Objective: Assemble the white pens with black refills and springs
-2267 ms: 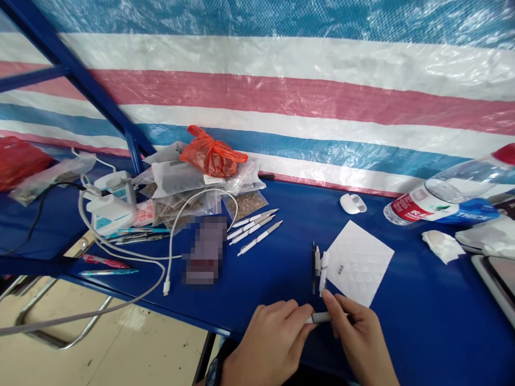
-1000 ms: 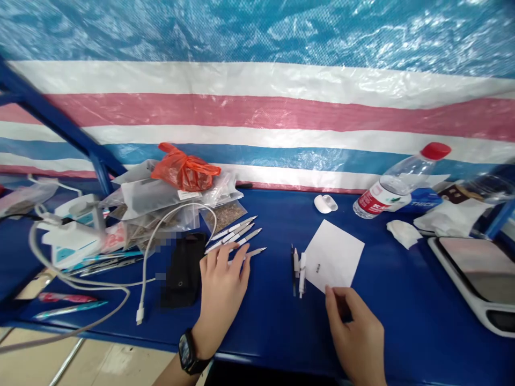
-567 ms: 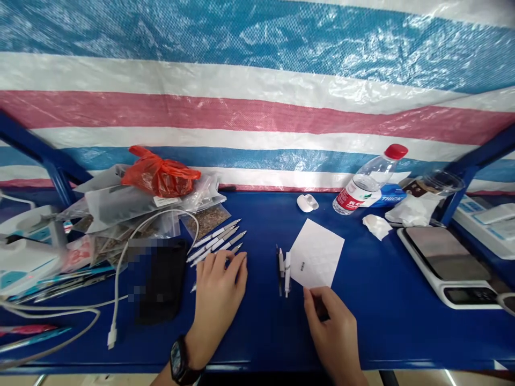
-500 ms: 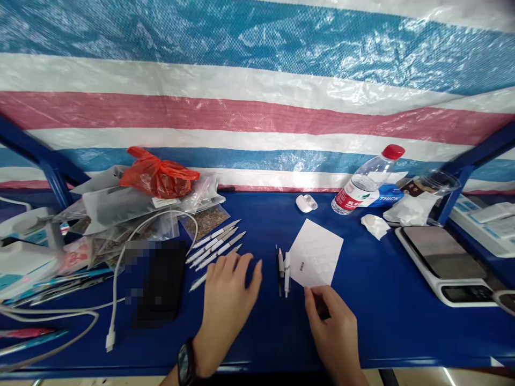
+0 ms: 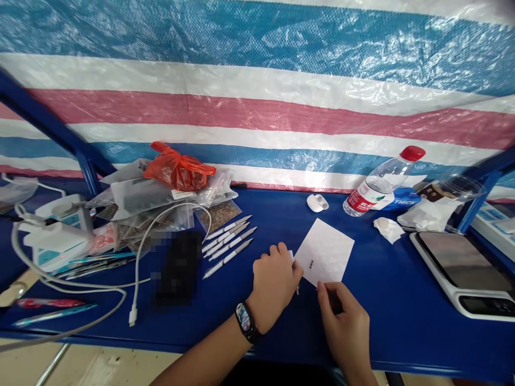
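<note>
My left hand [image 5: 276, 281], with a watch on its wrist, lies on the blue table [image 5: 402, 300] just left of a white paper square [image 5: 328, 249]. Its fingers curl down over the small pen parts there. A white tip [image 5: 290, 254] shows above the knuckles, and the rest is hidden. My right hand [image 5: 346, 321] rests at the paper's near corner with its fingers curled in. What they hold, if anything, is hidden. A tiny spring-like piece [image 5: 311, 263] lies on the paper. Several white pens [image 5: 227, 238] lie in a row to the left.
A dark phone [image 5: 177, 268], a white cable [image 5: 132, 316] and a heap of clear bags under a red bag [image 5: 179, 169] fill the left. A water bottle [image 5: 378, 185], a white case [image 5: 317, 202], a crumpled tissue [image 5: 388, 228] and a scale [image 5: 462, 268] stand at the right.
My left hand has left the row of white pens and moved right onto the pen parts beside the paper, closing over them. My right hand has stayed at the paper's corner.
</note>
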The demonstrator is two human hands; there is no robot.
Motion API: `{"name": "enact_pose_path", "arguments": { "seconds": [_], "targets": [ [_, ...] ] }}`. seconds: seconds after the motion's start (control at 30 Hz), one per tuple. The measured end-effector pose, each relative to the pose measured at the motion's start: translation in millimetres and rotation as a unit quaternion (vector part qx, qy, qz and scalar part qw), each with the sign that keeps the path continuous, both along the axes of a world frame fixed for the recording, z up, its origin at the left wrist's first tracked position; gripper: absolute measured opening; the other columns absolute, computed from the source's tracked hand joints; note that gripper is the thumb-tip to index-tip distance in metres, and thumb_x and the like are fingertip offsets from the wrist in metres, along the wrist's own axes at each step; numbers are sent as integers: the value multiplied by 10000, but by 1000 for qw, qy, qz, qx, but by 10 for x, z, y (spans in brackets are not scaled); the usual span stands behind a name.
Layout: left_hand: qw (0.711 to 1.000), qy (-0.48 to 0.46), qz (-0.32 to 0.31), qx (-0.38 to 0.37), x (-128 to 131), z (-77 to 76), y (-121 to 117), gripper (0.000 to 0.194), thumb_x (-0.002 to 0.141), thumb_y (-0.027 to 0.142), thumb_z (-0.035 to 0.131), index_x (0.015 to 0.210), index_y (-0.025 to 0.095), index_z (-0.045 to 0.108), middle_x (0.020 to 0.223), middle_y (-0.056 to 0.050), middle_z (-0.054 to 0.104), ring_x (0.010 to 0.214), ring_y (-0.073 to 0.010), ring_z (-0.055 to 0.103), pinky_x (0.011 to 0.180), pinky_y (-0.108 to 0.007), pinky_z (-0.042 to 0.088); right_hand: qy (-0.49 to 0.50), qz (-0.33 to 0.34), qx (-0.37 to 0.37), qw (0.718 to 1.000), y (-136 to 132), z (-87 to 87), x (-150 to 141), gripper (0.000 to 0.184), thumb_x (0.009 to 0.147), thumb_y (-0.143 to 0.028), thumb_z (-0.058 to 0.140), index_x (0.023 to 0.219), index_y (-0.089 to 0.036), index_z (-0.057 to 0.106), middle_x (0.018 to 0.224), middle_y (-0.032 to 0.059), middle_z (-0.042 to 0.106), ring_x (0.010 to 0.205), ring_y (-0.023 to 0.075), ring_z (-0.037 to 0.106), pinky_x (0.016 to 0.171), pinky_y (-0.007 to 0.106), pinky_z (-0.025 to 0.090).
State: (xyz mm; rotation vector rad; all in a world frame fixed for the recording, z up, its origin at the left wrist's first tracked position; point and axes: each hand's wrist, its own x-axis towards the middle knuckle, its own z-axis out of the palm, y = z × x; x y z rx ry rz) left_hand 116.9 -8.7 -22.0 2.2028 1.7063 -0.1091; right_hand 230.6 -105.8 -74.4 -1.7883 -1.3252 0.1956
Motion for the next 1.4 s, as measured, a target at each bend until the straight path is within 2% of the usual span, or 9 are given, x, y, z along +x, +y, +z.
{"name": "enact_pose_path", "arguments": {
  "seconds": [0.3, 0.43, 0.57, 0.7, 0.87, 1.07, 1.13, 1.23, 1.4],
  "targets": [
    [999, 21, -29, -38, -144, -23, 100, 195, 987, 158, 422, 1106, 108, 568, 1058, -178, 670, 953, -315, 718, 760, -364, 516, 11, 6, -3, 1000, -26, -40, 19, 388, 995, -451, 571, 703, -202, 632, 546, -17, 542, 466, 124, 444, 454, 238, 354],
    [987, -125, -47, -85, -388, 63, 153, 129, 980, 183, 397, 896, 186, 495, 871, -51, 619, 816, -229, 642, 719, -328, 437, 69, -6, -28, 997, 4, 29, 13, 392, 975, -483, 590, 709, -203, 656, 570, -3, 587, 489, 132, 504, 469, 233, 400],
    [885, -389, -83, -242, -548, 220, 77, 216, 976, 261, 382, 769, 206, 410, 706, 34, 483, 658, -135, 475, 648, -273, 388, 218, 57, -51, 973, 157, 275, -58, 358, 954, -527, 610, 926, -201, 755, 768, 48, 722, 655, 174, 661, 583, 239, 526],
    [801, -491, -64, -337, -565, 304, -78, 195, 955, 268, 375, 788, 195, 443, 666, 39, 475, 634, -118, 451, 622, -261, 381, 292, 165, -18, 942, 334, 547, -157, 249, 941, -453, 665, 981, -249, 802, 871, 58, 733, 765, 180, 698, 649, 241, 573],
    [755, -523, -32, -393, -607, 283, -173, 78, 923, 248, 425, 944, 195, 478, 676, 58, 415, 575, -99, 366, 536, -251, 313, 305, 218, 17, 927, 390, 709, -101, 136, 930, -341, 709, 872, -295, 823, 809, 30, 692, 718, 135, 670, 628, 190, 560],
    [696, -564, -8, -445, -584, 242, -207, 80, 887, 240, 438, 955, 204, 462, 656, 79, 312, 539, -86, 268, 505, -247, 248, 320, 270, -22, 908, 360, 707, 8, 65, 901, -319, 752, 913, -303, 814, 852, 25, 699, 731, 130, 674, 621, 179, 562],
    [701, -553, -7, -450, -569, 235, -204, 48, 889, 255, 442, 896, 214, 420, 654, 81, 303, 536, -86, 268, 506, -252, 246, 325, 261, -25, 909, 366, 696, 31, 22, 863, -292, 788, 848, -292, 804, 833, 19, 707, 737, 136, 691, 618, 174, 566],
    [759, -498, -42, -417, -586, 257, -179, 130, 916, 272, 463, 824, 210, 394, 676, 71, 369, 577, -86, 341, 555, -258, 285, 328, 211, 7, 921, 390, 745, 153, 72, 813, -329, 840, 773, -283, 801, 779, 19, 721, 717, 143, 694, 613, 184, 569],
    [806, -444, -73, -386, -650, 342, -152, 139, 956, 262, 450, 832, 209, 415, 694, 69, 408, 613, -98, 350, 594, -272, 287, 356, 97, 83, 926, 419, 1022, 438, 262, 647, -479, 945, 654, -274, 781, 647, 30, 713, 575, 133, 648, 505, 185, 538]
  ]
}}
